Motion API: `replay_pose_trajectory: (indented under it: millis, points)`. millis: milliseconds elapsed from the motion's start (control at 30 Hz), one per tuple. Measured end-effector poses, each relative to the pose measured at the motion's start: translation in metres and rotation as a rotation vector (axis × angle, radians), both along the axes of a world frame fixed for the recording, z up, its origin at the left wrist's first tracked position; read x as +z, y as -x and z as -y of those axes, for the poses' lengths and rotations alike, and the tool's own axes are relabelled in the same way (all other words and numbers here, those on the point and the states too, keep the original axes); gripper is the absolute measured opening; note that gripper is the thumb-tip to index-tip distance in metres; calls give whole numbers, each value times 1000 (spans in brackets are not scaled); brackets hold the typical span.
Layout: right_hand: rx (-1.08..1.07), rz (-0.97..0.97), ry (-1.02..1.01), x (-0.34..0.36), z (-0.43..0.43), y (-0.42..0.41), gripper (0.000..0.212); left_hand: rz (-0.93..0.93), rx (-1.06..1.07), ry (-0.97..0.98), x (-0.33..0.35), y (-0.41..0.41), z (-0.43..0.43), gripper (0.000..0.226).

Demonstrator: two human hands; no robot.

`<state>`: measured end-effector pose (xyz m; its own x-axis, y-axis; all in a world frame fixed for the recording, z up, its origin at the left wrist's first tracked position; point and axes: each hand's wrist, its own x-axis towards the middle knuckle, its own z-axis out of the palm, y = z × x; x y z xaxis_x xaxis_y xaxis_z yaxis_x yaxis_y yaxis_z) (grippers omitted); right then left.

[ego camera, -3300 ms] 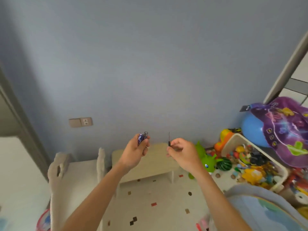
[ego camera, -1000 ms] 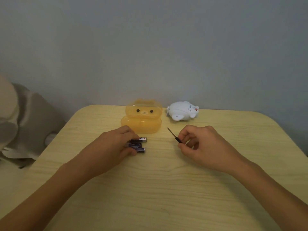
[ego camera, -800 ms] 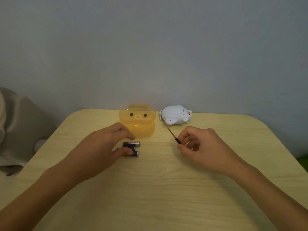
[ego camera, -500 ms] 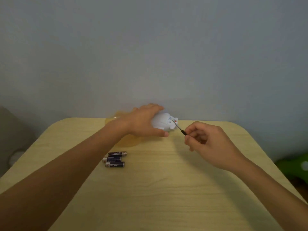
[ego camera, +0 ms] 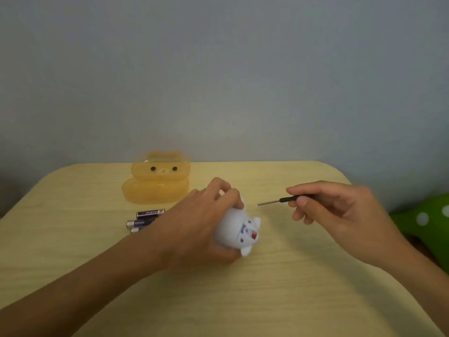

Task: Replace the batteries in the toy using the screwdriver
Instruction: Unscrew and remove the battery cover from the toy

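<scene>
1. L hand (ego camera: 206,222) wraps the white toy (ego camera: 237,231), lifted or tipped at table (ego camera: 267,300) centre. Underside w/ small red switch faces R, probably so the battery door is reachable.
2. R hand (ego camera: 340,215) pinches the screwdriver (ego camera: 284,200) by its black handle, fingers narrow. Shaft near level, tip aimed at toy, still apart from it.
3. Judgement: the pencil-style pinch suits fine turning on a tiny screw. L grip is there to brace toy against the twist.
4. Batteries (ego camera: 145,218), 3 visible, lie side by side behind L wrist, just in front of the orange bear case (ego camera: 155,184). Likely the spares, parked within reach.
5. Toy door looks shut. Screw itself too small to make out.
6. Green spotted thing (ego camera: 425,222) off table edge at R, not involved.
7. Stage: early, unscrewing not yet begun.
</scene>
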<state>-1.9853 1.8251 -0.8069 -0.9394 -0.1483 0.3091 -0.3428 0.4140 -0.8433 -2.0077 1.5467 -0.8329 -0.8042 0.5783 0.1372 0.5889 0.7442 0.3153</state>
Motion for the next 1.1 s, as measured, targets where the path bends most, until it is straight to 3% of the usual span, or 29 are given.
replay_pose_trajectory:
  millis: [100,167,233,367,800,967,1100]
  points:
    - [61,-29,67,6,2,-26,13,17,-39,-213,-15,-40,14,70]
    - [120,-20,72,7,6,-40,20,29,-22,-345,-24,-59,28,76]
    - [165,-27,30,6,11,-50,25,28,13,-404,-28,-68,41,80]
    - [210,-154,-64,3,22,-59,12,4,64,-466,-29,-69,52,71]
    - [238,-363,-282,-2,43,-60,18,-23,89,-486,-33,-69,53,72]
    - [263,-611,-592,10,49,-64,21,-55,102,-451,-34,-73,52,75]
    - [179,-650,-788,9,60,-65,54,-75,99,-434,-33,-77,50,76]
